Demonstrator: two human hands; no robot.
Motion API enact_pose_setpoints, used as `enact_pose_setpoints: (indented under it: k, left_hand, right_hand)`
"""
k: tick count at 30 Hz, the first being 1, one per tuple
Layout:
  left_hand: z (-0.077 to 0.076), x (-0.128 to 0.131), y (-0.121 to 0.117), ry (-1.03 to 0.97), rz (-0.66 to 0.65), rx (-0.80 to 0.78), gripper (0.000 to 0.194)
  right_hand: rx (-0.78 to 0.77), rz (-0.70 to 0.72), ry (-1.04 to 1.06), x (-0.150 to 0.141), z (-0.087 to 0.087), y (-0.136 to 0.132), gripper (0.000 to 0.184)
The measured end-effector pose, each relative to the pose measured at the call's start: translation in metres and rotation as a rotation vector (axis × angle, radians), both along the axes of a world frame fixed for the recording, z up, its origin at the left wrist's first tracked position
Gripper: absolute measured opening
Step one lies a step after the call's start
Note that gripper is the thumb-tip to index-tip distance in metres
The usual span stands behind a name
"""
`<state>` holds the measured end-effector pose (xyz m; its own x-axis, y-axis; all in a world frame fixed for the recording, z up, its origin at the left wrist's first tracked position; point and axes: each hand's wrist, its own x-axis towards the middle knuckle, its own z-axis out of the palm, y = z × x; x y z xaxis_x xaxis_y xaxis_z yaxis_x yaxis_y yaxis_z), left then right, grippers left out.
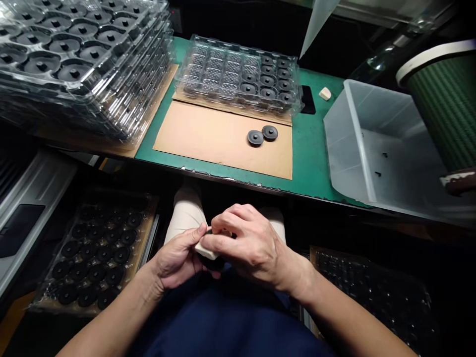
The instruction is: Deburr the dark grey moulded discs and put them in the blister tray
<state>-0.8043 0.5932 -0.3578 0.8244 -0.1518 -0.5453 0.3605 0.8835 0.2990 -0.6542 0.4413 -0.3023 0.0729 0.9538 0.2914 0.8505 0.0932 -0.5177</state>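
Observation:
Over my lap, my left hand point(176, 260) is closed around the edge of a round black disc point(211, 263), which is largely hidden by my fingers. Pinched in my right hand point(256, 243) is a small cream-coloured block point(204, 251), pressed against the disc's upper face. Whether the block is rubber or foam I cannot tell. Two black discs with raised centres, one nearer point(255, 138) and one farther point(270, 132), lie touching or almost touching on the cardboard sheet point(193, 134) ahead of my hands.
Behind the cardboard, a clear plastic tray point(226, 101) holds black discs in its right columns. Tall stacked trays point(126, 99) stand left. At right are a translucent bin point(345, 148), another cream block point(325, 93) and a dark flat object point(308, 100). Filled trays point(92, 253) sit below.

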Motion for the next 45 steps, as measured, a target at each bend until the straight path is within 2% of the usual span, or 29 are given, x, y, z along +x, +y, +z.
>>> enact_pose_setpoints:
  k: [3,5,7,9,12,14,18,22,25,28,31,33,35,37,41,43,45]
  left_hand:
    - [0.004,0.006,0.006,-0.034,0.209,0.096,0.039]
    - [0.004,0.01,0.007,-0.069,0.324,0.223,0.053]
    - [0.003,0.012,0.006,-0.107,0.355,0.363,0.063]
    - [0.002,0.014,0.002,-0.15,0.362,0.502,0.066]
    - [0.005,0.013,-0.002,-0.231,0.422,0.66,0.061]
    - [0.01,0.012,-0.001,-0.271,0.48,0.714,0.061]
    - [0.019,0.009,0.008,-0.271,0.48,0.682,0.062]
    - [0.017,0.003,0.012,-0.213,0.331,0.51,0.057]
    - [0.014,-0.001,0.011,-0.19,0.216,0.391,0.055]
    - [0.013,-0.002,0.008,-0.177,0.186,0.321,0.053]
    - [0.016,0.0,0.003,-0.16,0.268,0.312,0.057]
    - [0.02,0.002,0.001,-0.15,0.319,0.325,0.06]
    - [0.023,0.005,-0.002,-0.136,0.342,0.354,0.058]
    - [0.025,0.011,-0.004,-0.117,0.346,0.404,0.05]
    - [0.021,0.029,-0.008,-0.007,0.349,0.593,0.03]
    - [0.018,0.036,-0.01,0.039,0.316,0.633,0.031]
    - [0.016,0.039,-0.012,0.046,0.287,0.592,0.035]
  right_hand:
    - [-0.019,-0.324,0.077,-0.003,-0.005,0.0,0.018]
    - [-0.136,-0.484,0.284,-0.009,-0.008,0.002,0.029]
    - [-0.241,-0.503,0.506,-0.016,-0.007,0.005,0.033]
    - [-0.221,-0.502,0.612,-0.023,-0.003,0.011,0.028]
    - [-0.079,-0.512,0.543,-0.029,0.006,0.017,0.02]
    - [-0.049,-0.481,0.466,-0.028,0.01,0.017,0.019]
    - [-0.117,-0.458,0.323,-0.019,0.011,0.008,0.024]
    - [-0.14,-0.441,0.121,-0.009,0.01,0.003,0.02]
    - [-0.131,-0.344,0.042,-0.005,0.007,0.005,0.02]
    - [-0.006,-0.279,0.201,0.001,0.0,0.006,0.018]
    - [0.143,-0.466,0.44,0.006,-0.01,0.002,0.026]
    - [0.086,-0.576,0.611,0.004,-0.017,-0.004,0.019]
    - [-0.062,-0.521,0.842,-0.004,-0.024,-0.008,0.03]
    - [-0.143,-0.417,1.01,-0.016,-0.03,-0.011,0.039]
    - [-0.035,-0.404,0.96,-0.038,-0.034,-0.006,0.044]
    - [0.004,-0.421,0.974,-0.041,-0.035,-0.005,0.042]
    - [0.008,-0.468,1.073,-0.04,-0.036,-0.006,0.041]
